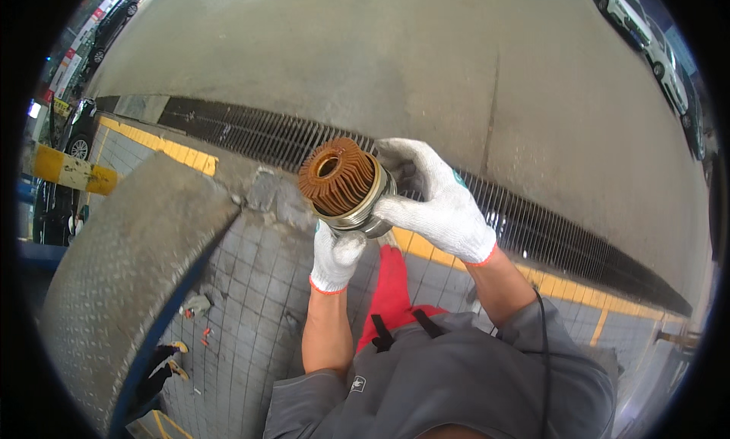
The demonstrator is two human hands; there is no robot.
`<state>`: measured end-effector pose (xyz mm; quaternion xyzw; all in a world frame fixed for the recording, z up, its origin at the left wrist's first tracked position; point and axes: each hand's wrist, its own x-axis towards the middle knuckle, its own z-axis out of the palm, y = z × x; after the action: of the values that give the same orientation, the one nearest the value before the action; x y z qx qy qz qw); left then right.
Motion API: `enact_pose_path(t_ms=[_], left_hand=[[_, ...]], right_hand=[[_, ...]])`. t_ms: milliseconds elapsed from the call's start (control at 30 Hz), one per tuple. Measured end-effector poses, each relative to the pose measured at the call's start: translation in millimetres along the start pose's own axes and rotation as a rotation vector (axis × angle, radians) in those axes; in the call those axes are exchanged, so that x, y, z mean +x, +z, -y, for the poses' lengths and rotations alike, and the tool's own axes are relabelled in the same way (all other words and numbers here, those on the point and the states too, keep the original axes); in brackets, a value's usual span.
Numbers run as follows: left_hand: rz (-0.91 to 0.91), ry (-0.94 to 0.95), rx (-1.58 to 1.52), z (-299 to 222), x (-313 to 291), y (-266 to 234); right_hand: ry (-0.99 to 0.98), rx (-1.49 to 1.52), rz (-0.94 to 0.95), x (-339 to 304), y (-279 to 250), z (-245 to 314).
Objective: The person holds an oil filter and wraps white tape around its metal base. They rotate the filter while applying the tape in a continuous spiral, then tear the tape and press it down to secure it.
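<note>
A brown pleated filter element [334, 177], with a round hole in the middle of its top, sits in a threaded metal filter cap [356, 220]. I hold the two together in front of me, tilted to the left, above the floor. My left hand [333, 260], in a white knit glove with an orange cuff, supports the cap from below; its thumb is folded and its other fingers are mostly hidden. From the right, my right hand [441, 203], gloved the same way, grips the cap's side, thumb below and fingers curled round above.
A long metal drain grate [251, 133] crosses the floor beyond my hands. On the left rises a raised steel plate [144, 249], near a yellow-and-white bar [76, 171]. Parked cars [627, 13] stand at the far right. Small litter [198, 305] lies on the tiles.
</note>
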<state>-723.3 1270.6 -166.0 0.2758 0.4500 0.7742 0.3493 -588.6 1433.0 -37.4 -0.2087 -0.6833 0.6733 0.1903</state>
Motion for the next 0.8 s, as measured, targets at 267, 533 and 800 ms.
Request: enact_pose_path(t_ms=[267,533,800], left_hand=[[0.034,0.045,0.037,-89,173,-12],[-0.049,0.164,0.2,-161,296,-2],[-0.254,0.316,0.228,-161,441,-29]], right_hand=[[-0.063,0.207,0.027,162,-11,88],[-0.185,0.228,-0.006,296,-17,110],[-0.318,0.196,0.023,466,-19,105]])
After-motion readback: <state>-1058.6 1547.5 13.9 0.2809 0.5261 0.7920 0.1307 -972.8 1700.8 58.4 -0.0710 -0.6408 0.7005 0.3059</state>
